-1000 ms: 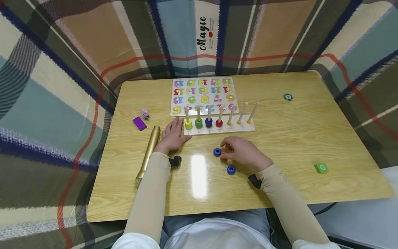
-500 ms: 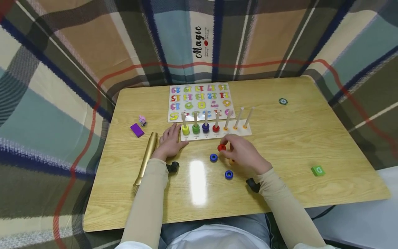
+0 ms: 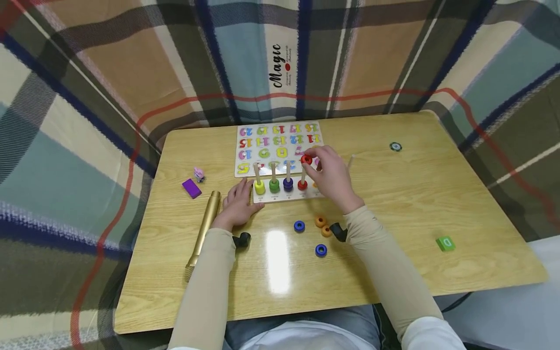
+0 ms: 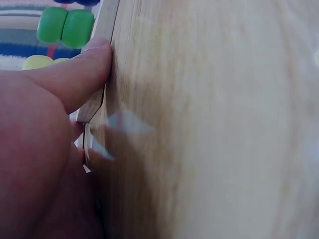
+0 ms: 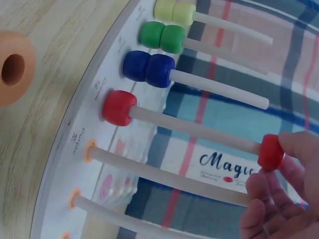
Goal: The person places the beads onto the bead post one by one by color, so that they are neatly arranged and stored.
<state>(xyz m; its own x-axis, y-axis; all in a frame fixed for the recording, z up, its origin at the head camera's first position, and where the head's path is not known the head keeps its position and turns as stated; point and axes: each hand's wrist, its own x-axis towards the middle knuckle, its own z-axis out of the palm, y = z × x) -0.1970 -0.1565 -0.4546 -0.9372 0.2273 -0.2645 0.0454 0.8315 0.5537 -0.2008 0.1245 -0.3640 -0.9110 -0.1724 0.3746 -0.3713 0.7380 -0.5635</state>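
Since half a second back, the right hand (image 3: 333,178) is lifting up off the table and carrying the red ring (image 3: 306,159) from down near the loose rings to the top of the fourth peg (image 5: 194,128) on the peg board (image 3: 288,194). Right now it's pinching that ring between thumb and fingertips (image 5: 299,147), fingers curled in close, and the ring is sitting right at the tip of the peg, same peg that's already got one red ring (image 3: 302,185) at its base. The wrist view is showing this nicely, with the held ring just touching the peg's end. Meanwhile the left hand (image 3: 237,206) is lying flat on the table (image 3: 437,194), fingers pretty much straight and relaxed, thumb (image 4: 75,74) pressing up against the left end of the board, not gripping anything. Other pegs are holding yellow (image 3: 260,187), green (image 3: 274,185) and blue (image 3: 288,184) rings. Loose on the table in front of the board: two blue rings (image 3: 299,226) and two orange rings (image 3: 321,221). Off to the left, a gold tube (image 3: 203,228) is lying beside the left forearm, and a number puzzle (image 3: 275,141) is sitting just behind the pegs.
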